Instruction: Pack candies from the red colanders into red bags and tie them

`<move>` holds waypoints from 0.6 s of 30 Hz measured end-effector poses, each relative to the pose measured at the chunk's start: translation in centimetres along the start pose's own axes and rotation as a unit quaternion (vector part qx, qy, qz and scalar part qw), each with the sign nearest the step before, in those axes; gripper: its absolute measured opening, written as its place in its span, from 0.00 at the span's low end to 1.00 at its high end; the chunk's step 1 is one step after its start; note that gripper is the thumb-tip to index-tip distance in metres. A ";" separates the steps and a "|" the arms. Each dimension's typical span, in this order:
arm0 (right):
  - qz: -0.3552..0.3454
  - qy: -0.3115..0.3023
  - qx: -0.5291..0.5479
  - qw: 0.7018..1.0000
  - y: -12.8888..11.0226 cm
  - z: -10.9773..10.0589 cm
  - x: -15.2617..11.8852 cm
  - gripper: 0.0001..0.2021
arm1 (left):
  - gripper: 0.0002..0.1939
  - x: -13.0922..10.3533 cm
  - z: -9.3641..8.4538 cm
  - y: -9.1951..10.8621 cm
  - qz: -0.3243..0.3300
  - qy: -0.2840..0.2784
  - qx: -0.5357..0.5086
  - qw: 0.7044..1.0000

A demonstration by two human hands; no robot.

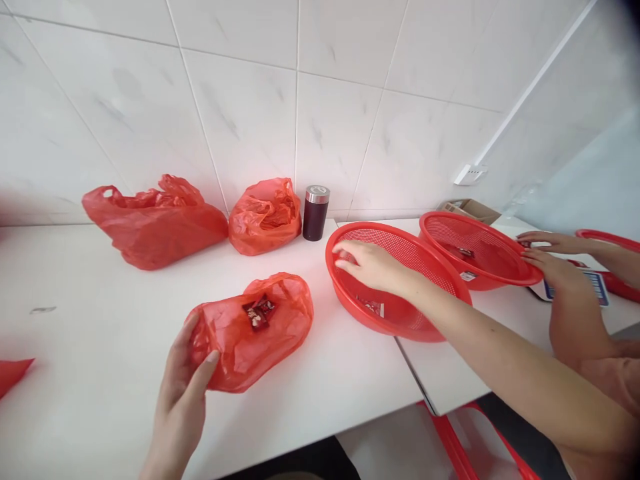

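My left hand (185, 380) grips the near left edge of an open red plastic bag (230, 353), thumb on the inside and fingers outside. Small dark red packets (259, 312) lie within the bag. Over the left part of a red perforated basket (400, 327), my right hand (367, 263) hovers with its fingers curled and thumb near the fingertips; whether something small is between them cannot be made out. At the bottom of that basket lies a small packet (371, 306).
Two full red bags (160, 233) (265, 223) and a dark tumbler (315, 217) stand along the tiled wall. Right of my basket, another person's hands (555, 260) touch a second red basket (475, 273), near a scale (600, 288). A cardboard box (473, 209) sits behind.
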State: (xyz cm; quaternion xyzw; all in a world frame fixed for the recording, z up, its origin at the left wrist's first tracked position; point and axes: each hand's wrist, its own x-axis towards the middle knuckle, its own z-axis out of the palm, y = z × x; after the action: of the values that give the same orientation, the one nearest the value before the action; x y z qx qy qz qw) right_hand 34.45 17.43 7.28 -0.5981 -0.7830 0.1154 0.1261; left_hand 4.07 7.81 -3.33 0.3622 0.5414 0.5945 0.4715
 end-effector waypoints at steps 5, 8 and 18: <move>0.095 -0.236 -0.072 0.965 4.7 2.0 -3.2 0.29 | 0.40 0.0 -0.4 0.1 0.042 0.006 0.125 0.991; 0.080 -0.242 -0.090 0.963 5.0 4.0 -3.9 0.24 | 0.40 0.5 -0.8 -0.1 0.033 0.009 0.133 0.991; 0.093 -0.208 -0.034 0.973 7.4 2.0 -0.1 0.10 | 0.34 1.8 -4.4 -1.6 0.064 0.068 0.163 0.982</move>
State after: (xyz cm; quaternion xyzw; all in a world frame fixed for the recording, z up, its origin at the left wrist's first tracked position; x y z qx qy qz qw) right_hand 40.51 19.13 2.99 -0.6350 -0.7364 0.2222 -0.0714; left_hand -0.28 8.13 -5.70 0.4269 0.6375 0.5505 0.3290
